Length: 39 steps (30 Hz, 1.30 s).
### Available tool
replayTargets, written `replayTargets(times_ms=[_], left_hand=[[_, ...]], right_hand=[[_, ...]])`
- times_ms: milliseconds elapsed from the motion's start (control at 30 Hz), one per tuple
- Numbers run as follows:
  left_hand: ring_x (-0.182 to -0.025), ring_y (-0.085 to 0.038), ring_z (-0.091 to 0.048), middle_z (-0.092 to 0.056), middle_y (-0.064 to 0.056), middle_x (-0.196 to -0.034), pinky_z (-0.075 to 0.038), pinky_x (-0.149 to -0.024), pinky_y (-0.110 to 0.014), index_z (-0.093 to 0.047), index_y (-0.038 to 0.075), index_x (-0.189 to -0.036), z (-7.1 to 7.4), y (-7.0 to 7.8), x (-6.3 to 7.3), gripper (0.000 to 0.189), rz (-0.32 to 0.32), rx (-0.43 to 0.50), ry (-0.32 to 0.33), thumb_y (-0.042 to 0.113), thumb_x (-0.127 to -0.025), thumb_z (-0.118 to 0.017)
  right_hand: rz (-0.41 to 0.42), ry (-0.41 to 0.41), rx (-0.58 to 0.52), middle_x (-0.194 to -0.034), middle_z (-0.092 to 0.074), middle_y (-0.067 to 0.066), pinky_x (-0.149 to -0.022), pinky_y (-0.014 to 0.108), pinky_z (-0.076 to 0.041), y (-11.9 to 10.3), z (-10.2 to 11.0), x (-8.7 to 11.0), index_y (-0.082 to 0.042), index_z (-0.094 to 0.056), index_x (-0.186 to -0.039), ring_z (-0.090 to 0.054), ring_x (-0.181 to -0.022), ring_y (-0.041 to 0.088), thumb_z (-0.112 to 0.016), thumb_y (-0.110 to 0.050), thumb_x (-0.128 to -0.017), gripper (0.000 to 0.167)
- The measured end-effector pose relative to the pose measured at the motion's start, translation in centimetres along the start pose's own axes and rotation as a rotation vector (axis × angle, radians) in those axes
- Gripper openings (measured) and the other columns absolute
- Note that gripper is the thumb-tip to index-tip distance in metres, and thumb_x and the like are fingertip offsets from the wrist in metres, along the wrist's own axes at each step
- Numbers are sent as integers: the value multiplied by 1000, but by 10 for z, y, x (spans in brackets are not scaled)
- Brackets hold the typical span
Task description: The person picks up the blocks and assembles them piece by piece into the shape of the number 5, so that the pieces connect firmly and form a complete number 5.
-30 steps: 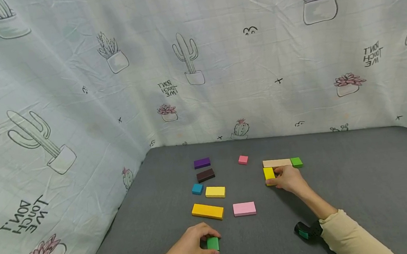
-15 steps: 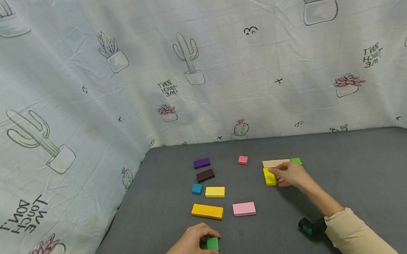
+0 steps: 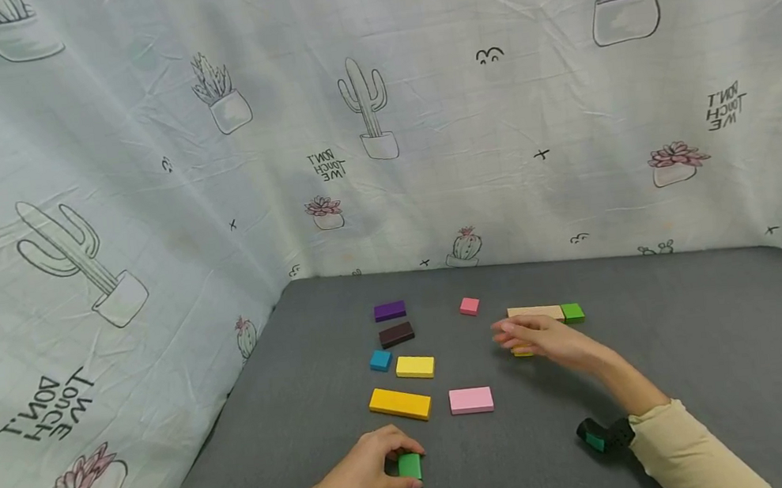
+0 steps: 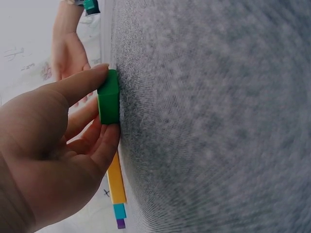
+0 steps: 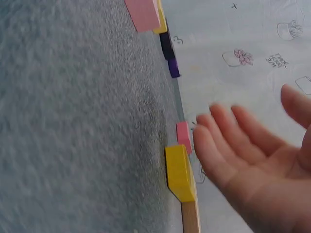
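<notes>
My left hand (image 3: 368,473) pinches a green block (image 3: 410,466) between thumb and fingers on the grey table; the left wrist view shows the same green block (image 4: 109,97) resting on the surface. Fingers extended, my right hand (image 3: 551,338) hovers over a yellow block (image 3: 523,354) and hides most of it in the head view. From the right wrist the yellow block (image 5: 179,172) shows apart from the hand, beside the wooden block (image 5: 190,216). Behind it lie the long tan block (image 3: 534,312) and, at its right end, a light green block (image 3: 573,312).
Left of centre lie purple (image 3: 389,311), dark brown (image 3: 397,335), blue (image 3: 380,360), pale yellow (image 3: 415,366) and orange-yellow (image 3: 400,404) blocks. A pink block (image 3: 471,400) lies near the middle, a small coral block (image 3: 469,306) farther back. A printed curtain (image 3: 428,192) stands behind the table.
My right hand has let go of the yellow block, lifted and moved left over it with fingers straightened. My left hand stays on the green block. The head view has shifted slightly.
</notes>
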State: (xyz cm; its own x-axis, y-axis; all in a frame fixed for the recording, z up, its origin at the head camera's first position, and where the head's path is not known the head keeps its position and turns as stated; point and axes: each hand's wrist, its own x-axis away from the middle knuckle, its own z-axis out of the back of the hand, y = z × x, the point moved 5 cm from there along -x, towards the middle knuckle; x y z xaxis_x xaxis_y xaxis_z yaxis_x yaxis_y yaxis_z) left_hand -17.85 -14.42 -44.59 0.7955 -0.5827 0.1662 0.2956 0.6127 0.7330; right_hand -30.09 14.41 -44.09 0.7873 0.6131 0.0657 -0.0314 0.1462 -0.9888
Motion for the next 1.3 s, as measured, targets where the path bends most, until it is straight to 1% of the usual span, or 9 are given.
replayTargets(times_ms=[100,233,300,400,567,800,933,1100,1300], left_hand=[[-84,-2,-49,-54,14,-97,-46,-77,-23,-68,14,-108,0,0,0,28,2,-5,1,25,-84,-76],[-84,-1,-49,-54,15,-97,-46,-77,-23,-69,15,-108,0,0,0,28,8,-13,-1,26,-84,-76],[-84,-2,-49,-54,15,-96,-46,-77,-23,-69,15,-108,0,0,0,28,11,-14,-2,26,-83,-76],[-84,-2,-49,-54,14,-96,-46,-77,-23,-69,15,-108,0,0,0,28,11,-13,-1,25,-83,-76],[-83,-1,-49,-54,15,-96,-46,-77,-23,-69,15,-108,1,1,0,28,-8,-19,9,25,-83,-76],[-83,-1,-49,-54,16,-96,-46,-77,-22,-68,13,-108,0,0,0,28,-28,-23,13,26,-83,-76],[-84,-1,-49,-54,16,-95,-46,-77,-22,-68,13,-108,-1,-1,-1,28,-24,-16,9,26,-84,-76],[-84,-1,-50,-54,16,-96,-46,-78,-23,-69,14,-108,-1,-2,-2,28,-17,-14,6,26,-84,-76],[-84,0,-50,-54,16,-96,-46,-78,-23,-69,14,-108,-2,-2,-2,28,-17,-22,4,26,-84,-75]], right_hand=[[14,-88,-49,-141,-36,30,-102,37,-36,0,-9,-3,11,-31,-142,-35,-130,42,-38,-33,-105,57],[-15,-155,-68,-143,-36,28,-103,39,-35,4,-20,-5,10,-33,-142,-35,-131,40,-37,-32,-105,56],[-45,-172,-46,-142,-39,26,-103,41,-35,6,-25,-6,9,-36,-141,-38,-130,38,-40,-32,-104,54],[-68,-179,43,-138,-46,21,-101,43,-37,8,-30,-7,5,-43,-139,-44,-126,33,-47,-30,-102,51],[-12,-217,180,-133,-51,18,-98,45,-39,6,-39,-10,4,-46,-137,-47,-123,32,-58,-21,-97,48],[55,-316,198,-133,-50,22,-99,44,-38,3,-56,-14,8,-46,-135,-47,-122,36,-66,-4,-89,52],[79,-325,268,-131,-53,18,-98,40,-40,1,-64,-15,6,-49,-133,-49,-119,32,-66,0,-88,49],[130,-329,404,-129,-55,11,-98,36,-41,-3,-72,-14,1,-53,-131,-51,-117,23,-68,-1,-86,47],[193,-300,560,-123,-58,2,-94,33,-43,-8,-79,-13,-4,-58,-129,-52,-107,13,-71,-3,-85,46]])
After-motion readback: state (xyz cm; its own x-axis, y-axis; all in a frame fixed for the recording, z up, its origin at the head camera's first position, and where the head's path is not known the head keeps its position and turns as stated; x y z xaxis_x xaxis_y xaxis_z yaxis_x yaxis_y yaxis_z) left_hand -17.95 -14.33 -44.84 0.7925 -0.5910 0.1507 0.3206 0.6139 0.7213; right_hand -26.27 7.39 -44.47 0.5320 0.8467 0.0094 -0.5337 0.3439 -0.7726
